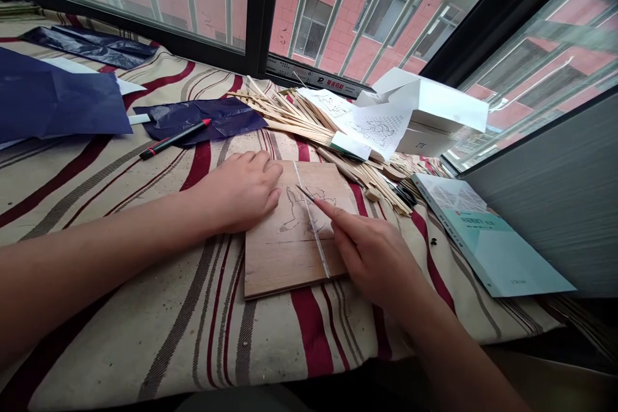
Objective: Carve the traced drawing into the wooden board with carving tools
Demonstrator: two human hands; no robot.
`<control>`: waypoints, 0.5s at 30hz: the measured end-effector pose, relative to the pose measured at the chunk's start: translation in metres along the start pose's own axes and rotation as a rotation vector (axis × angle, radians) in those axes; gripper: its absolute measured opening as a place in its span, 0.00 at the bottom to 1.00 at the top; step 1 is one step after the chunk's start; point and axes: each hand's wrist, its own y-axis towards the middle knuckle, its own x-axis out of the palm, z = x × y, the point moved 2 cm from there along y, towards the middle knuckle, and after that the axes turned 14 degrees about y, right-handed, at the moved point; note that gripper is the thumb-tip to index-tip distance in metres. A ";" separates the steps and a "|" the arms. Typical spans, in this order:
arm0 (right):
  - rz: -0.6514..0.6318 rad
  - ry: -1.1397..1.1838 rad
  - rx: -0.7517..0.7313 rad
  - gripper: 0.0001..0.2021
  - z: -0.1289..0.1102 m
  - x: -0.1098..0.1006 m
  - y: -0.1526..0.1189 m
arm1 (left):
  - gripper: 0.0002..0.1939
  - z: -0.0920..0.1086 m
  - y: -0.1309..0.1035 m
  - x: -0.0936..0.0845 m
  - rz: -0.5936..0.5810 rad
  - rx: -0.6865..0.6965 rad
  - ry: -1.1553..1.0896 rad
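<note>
A wooden board [275,264] with a line drawing on it lies on the striped cloth. A thin pale strip [319,246] crosses it from top to bottom. My left hand [248,190] rests on the board's upper left edge, its fingers curled; what they hold, if anything, is hidden. From the right, my right hand [369,248] holds a slim pointed tool [305,193], index finger stretched along it. The tool's tip is over the drawing, close to the strip. Whether the tip touches the wood cannot be made out.
Behind the board lie wooden strips [299,125], drawn papers [376,129] and a white box [434,109]. Dark blue sheets [207,117] and a black-red pen [176,140] are at left. Scissors [403,193] and a book [502,244] lie right.
</note>
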 end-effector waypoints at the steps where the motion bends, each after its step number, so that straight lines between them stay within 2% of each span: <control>1: 0.021 0.023 -0.007 0.27 0.001 0.000 -0.001 | 0.26 0.000 0.000 0.000 0.000 -0.002 0.003; 8: -0.088 -0.057 0.049 0.29 -0.003 -0.001 -0.001 | 0.26 0.002 0.000 -0.001 -0.019 -0.009 0.043; 15: -0.097 -0.244 -0.002 0.30 -0.011 0.002 -0.005 | 0.26 0.002 0.000 -0.001 -0.013 -0.016 0.040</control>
